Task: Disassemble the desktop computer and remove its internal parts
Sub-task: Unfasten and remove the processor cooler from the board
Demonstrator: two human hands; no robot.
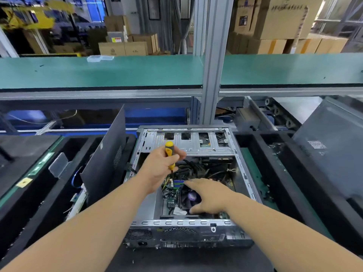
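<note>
Green shelf (137, 71) across the upper frame, carried by an aluminium post (213, 61). Clear plastic tray (100, 58) on the shelf, left of the post. Cardboard boxes (279, 20) stacked behind. Black foam trays (49, 193) at the left.

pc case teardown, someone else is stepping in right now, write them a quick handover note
Left hand grips the screwdriver, tip down among the cables near the RAM.
Right hand is open, resting on the CPU fan.
The case lies open on the bench, and a dark panel leans upright to its left.
Done: case opened.
Left: fan, board, cables and drive cage are still inside.
</note>
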